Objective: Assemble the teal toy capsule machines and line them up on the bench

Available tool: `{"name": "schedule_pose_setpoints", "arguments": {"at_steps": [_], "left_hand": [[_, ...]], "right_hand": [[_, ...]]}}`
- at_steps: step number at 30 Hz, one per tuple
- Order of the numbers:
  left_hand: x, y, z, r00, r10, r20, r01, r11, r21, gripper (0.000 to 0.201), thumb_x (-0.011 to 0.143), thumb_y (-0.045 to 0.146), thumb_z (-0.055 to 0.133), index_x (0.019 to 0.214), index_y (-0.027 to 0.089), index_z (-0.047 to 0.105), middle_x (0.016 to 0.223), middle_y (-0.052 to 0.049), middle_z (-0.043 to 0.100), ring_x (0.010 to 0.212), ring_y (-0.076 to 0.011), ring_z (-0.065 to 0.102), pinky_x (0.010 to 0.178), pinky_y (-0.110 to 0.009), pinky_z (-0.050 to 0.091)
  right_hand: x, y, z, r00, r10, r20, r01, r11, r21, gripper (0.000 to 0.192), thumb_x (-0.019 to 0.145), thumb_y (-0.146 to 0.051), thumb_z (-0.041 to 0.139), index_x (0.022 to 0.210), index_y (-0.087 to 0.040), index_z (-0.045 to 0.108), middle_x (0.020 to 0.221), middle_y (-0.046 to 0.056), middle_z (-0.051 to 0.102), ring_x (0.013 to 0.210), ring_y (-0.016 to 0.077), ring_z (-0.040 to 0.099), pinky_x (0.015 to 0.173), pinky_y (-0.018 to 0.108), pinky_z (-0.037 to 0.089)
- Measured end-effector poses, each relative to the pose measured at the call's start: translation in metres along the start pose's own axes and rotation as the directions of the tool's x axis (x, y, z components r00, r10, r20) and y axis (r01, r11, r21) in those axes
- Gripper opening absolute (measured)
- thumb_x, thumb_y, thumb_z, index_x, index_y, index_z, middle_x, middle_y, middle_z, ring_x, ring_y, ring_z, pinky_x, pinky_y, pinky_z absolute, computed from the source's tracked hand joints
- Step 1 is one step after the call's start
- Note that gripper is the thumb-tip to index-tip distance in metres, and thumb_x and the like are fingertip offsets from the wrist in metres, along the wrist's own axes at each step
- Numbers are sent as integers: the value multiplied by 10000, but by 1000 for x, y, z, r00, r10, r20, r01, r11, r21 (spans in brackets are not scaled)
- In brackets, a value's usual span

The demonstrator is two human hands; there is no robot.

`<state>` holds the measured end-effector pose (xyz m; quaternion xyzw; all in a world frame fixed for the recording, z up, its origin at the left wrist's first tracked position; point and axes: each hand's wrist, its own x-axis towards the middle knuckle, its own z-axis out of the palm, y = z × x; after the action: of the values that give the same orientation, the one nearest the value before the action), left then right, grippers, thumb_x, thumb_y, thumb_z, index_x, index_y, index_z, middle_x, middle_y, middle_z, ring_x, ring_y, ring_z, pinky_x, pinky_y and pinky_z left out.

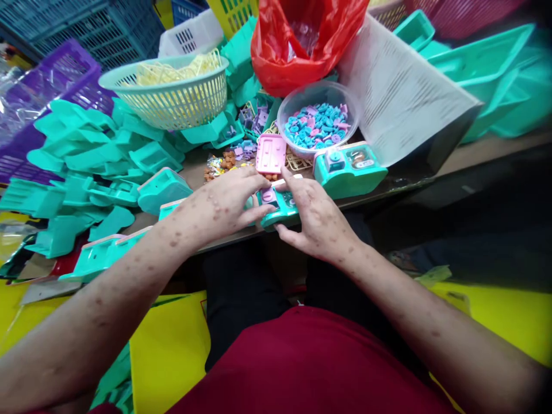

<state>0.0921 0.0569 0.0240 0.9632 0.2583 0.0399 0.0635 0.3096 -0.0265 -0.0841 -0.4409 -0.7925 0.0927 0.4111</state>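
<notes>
A small teal plastic toy unit (pixel 281 215) with a lilac part set into its top sits at the table's front edge. My left hand (pixel 228 201) grips its left end, fingers over the top and thumb along the near side. At the other end my right hand (pixel 314 214) holds it between thumb and fingers, covering much of that side. Just beyond lies a flat pink plastic piece (pixel 271 153), close to my fingertips. To the right stands a similar teal toy unit (pixel 350 171) with small parts set in its top.
A clear bowl (pixel 282 123) of blue and pink parts stands behind, near a red bag (pixel 302 69). Teal shells (pixel 86 149) pile at left beside a pale green basket (pixel 172 95). A grey-white box (pixel 405 92) stands at right; small brown pieces (pixel 226 164) lie on the table.
</notes>
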Motion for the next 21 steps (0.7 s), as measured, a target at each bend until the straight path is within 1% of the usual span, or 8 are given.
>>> {"name": "schedule_pose_setpoints", "arguments": {"at_steps": [3,5,7,10,14,16,18,21], "left_hand": [[-3,9,7,999,-31,-12,31,999,42,385,1145,361,504,1335,119,735,1293,-177,730,1242,-321,690,1093,-474,561],[0,14,11,998,-63,-13,64,993,101,411,1159,323,444,1281,81,753,1237,-200,736,1212,-337,694,1093,-506,563],[2,16,14,997,-77,-16,78,990,121,408,1160,305,432,1257,79,757,1199,-197,742,1184,-336,700,1087,-513,567],[0,9,17,997,-64,-49,66,997,31,338,1148,332,501,1262,124,743,1233,-166,742,1188,-317,705,1080,-494,580],[-13,8,23,987,-110,-120,91,984,-153,289,1120,344,597,1337,159,644,1348,-151,704,1294,-306,673,1129,-499,575],[-22,16,27,978,-140,-152,109,974,-198,296,1124,328,596,1379,178,598,1419,-154,686,1353,-305,657,1158,-515,572],[-31,29,32,970,-155,-190,112,969,-221,270,1122,299,604,1370,193,595,1450,-151,679,1384,-299,654,1175,-520,579],[-46,45,43,935,-145,-325,67,968,-241,257,1083,214,658,1337,219,622,1404,-142,693,1356,-286,686,1170,-515,609]], "right_hand": [[0,-1,0,1000,0,10,0,1000,-3,1129,936,-228,746,1816,-240,39,1608,164,588,1461,392,540,1269,646,457],[1,-1,0,1000,13,17,-13,1000,-9,1132,941,-237,744,1817,-239,27,1621,165,581,1471,395,535,1274,648,455],[1,-1,-1,999,27,23,-27,1000,-13,1136,946,-244,741,1819,-239,14,1631,167,572,1479,396,533,1281,652,452],[0,-4,-2,999,33,37,-33,999,-17,1119,961,-250,739,1819,-255,22,1660,170,534,1526,391,501,1302,652,440],[-8,-12,-3,995,98,-1,-98,995,-28,1037,1004,-345,749,1812,-278,103,1764,202,341,1676,412,313,1344,687,367],[-14,-17,-5,990,136,-21,-136,991,-5,1040,1022,-383,744,1811,-288,73,1805,216,247,1716,420,228,1347,707,344],[-20,-23,-6,989,148,8,-148,988,40,1052,1030,-382,739,1810,-294,38,1839,221,170,1735,409,180,1348,701,342],[-29,-27,-7,982,180,54,-186,973,136,1128,993,-438,795,1807,-291,28,1863,218,119,1740,402,163,1348,693,341]]}}
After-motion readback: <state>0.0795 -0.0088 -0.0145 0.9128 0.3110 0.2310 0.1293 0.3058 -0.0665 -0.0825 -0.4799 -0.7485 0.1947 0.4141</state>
